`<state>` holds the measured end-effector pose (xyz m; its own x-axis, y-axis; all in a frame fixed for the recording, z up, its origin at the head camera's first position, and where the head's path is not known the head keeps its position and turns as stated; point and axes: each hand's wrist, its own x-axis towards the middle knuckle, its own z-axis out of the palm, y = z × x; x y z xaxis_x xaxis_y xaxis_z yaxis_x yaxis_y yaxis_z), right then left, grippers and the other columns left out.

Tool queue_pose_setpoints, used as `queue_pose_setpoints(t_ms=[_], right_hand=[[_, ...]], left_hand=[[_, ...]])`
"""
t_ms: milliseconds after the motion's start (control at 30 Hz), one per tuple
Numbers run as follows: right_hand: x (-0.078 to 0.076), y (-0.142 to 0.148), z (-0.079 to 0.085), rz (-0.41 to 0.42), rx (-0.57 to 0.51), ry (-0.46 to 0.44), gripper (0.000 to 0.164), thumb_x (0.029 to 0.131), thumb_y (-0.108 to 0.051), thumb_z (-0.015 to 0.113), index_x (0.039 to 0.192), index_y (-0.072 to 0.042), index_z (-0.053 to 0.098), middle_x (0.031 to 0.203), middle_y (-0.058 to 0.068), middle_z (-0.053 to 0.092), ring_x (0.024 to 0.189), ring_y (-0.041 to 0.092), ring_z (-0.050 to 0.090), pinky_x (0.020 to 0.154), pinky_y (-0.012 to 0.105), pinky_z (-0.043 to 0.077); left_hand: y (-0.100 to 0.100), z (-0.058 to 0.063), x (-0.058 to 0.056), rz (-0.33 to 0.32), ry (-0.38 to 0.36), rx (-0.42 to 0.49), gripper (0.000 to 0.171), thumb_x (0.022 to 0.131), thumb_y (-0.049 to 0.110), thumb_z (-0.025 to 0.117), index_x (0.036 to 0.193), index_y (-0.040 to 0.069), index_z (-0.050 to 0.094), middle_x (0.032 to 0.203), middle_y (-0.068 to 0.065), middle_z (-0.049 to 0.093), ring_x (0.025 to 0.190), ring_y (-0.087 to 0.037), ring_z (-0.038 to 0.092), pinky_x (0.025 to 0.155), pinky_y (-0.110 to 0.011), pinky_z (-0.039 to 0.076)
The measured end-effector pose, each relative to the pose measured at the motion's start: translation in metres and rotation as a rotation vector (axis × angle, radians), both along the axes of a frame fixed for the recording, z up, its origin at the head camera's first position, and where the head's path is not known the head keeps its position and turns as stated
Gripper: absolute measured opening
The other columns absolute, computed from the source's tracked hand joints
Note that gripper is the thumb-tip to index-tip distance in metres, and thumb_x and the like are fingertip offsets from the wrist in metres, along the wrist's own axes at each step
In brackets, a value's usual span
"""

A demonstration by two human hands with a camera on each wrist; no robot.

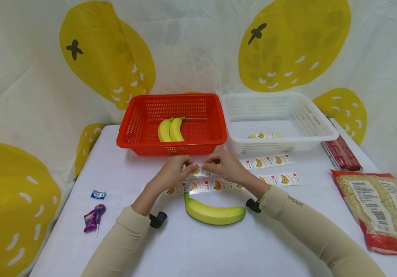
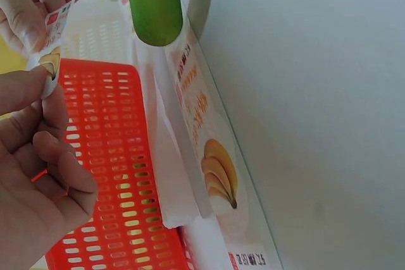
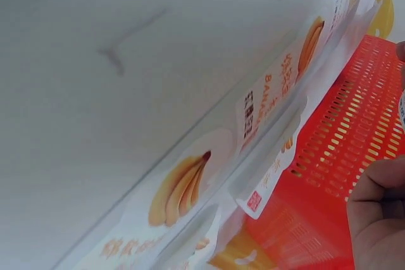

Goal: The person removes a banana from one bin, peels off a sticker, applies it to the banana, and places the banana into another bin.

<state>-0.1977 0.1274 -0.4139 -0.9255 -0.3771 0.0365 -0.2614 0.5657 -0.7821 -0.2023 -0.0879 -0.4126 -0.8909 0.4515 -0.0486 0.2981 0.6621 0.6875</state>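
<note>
My left hand [image 1: 173, 172] and right hand [image 1: 228, 166] meet in front of the red basket in the head view. Between them they hold up a white label [image 2: 54, 41] printed with bananas; the left thumb and finger pinch its lower end in the left wrist view, the right fingers its upper end. Below the hands, a yellow banana [image 1: 215, 214] with green ends lies on the table. Strips of similar banana labels [image 1: 199, 187] lie in rows around and under the hands. The right wrist view catches only part of the right hand [image 3: 383, 203], at its edge.
The red basket [image 1: 172, 147] holds bananas [image 1: 170, 130]. To its right, a white basket [image 1: 281, 141] contains a labelled banana [image 1: 264, 135]. Candies [image 1: 90, 221] lie at left; a grain bag [image 1: 374, 207] and a dark red package [image 1: 342, 152] are at right.
</note>
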Motion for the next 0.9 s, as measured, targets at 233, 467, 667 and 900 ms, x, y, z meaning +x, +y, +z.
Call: queue_pose_setpoints(t_ms=[233, 467, 667, 900], right_hand=[[0.006, 0.013, 0.005, -0.024, -0.021, -0.009, 0.021, 0.093, -0.021, 0.075, 0.112, -0.012, 0.078, 0.076, 0.0, 0.057, 0.074, 0.018, 0.051, 0.061, 0.023, 0.04], [0.013, 0.029, -0.001, -0.035, 0.03, 0.007, 0.018, 0.091, -0.029, 0.077, 0.099, -0.013, 0.079, 0.075, -0.001, 0.062, 0.072, 0.015, 0.052, 0.061, 0.023, 0.042], [0.018, 0.03, -0.004, -0.017, 0.005, 0.022, 0.015, 0.094, -0.023, 0.074, 0.083, -0.012, 0.076, 0.071, -0.001, 0.061, 0.069, 0.015, 0.051, 0.059, 0.022, 0.041], [0.022, 0.031, -0.004, -0.011, -0.003, 0.004, 0.019, 0.096, -0.021, 0.072, 0.082, -0.007, 0.073, 0.067, -0.004, 0.054, 0.066, 0.014, 0.048, 0.056, 0.021, 0.037]], left_hand=[[-0.001, 0.002, 0.002, -0.02, -0.003, 0.055, 0.012, 0.1, 0.023, 0.066, 0.094, 0.012, 0.069, 0.085, -0.002, 0.063, 0.07, -0.017, 0.047, 0.058, -0.027, 0.038], [-0.001, 0.005, 0.007, 0.003, -0.034, 0.09, 0.01, 0.099, 0.023, 0.067, 0.097, 0.014, 0.07, 0.088, -0.003, 0.061, 0.08, -0.019, 0.048, 0.063, -0.028, 0.038], [0.002, 0.005, 0.008, -0.019, -0.044, 0.106, 0.012, 0.1, 0.025, 0.066, 0.1, 0.014, 0.071, 0.091, -0.003, 0.063, 0.083, -0.019, 0.049, 0.067, -0.029, 0.04], [0.004, 0.004, 0.009, -0.038, -0.034, 0.106, 0.012, 0.1, 0.025, 0.066, 0.099, 0.014, 0.071, 0.095, -0.001, 0.067, 0.092, -0.019, 0.054, 0.083, -0.036, 0.047]])
